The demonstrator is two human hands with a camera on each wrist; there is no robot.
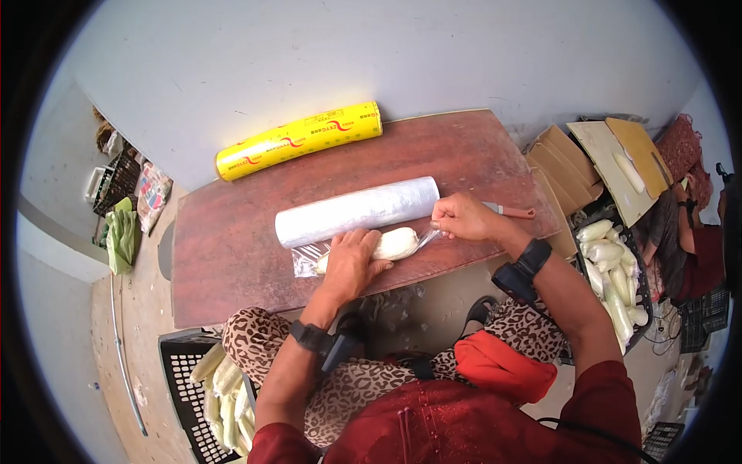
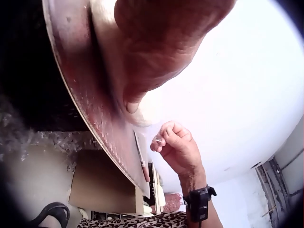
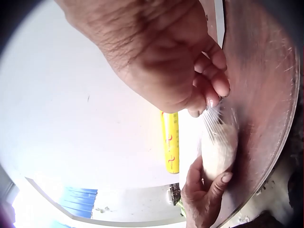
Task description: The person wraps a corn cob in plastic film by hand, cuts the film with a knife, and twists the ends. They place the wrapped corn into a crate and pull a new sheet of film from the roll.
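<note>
A pale, long vegetable [image 1: 397, 243] lies on the table in front of a roll of clear film [image 1: 357, 210], film around it. My left hand [image 1: 350, 267] grips it with the thumb on the near side, covering its middle. At its right end my right hand [image 1: 467, 219] pinches the film, which is drawn into stretched folds between fingers and vegetable; these folds [image 3: 214, 116] show clearly in the right wrist view. A flap of film [image 1: 304, 261] lies flat by the left end.
A yellow printed tube [image 1: 300, 141] lies along the table's back edge. A knife [image 1: 516, 212] rests right of my right hand. Crates of pale vegetables stand at lower left [image 1: 224, 387] and right [image 1: 614, 271], with open cardboard [image 1: 564, 170] nearby. Another person [image 1: 688, 240] is at far right.
</note>
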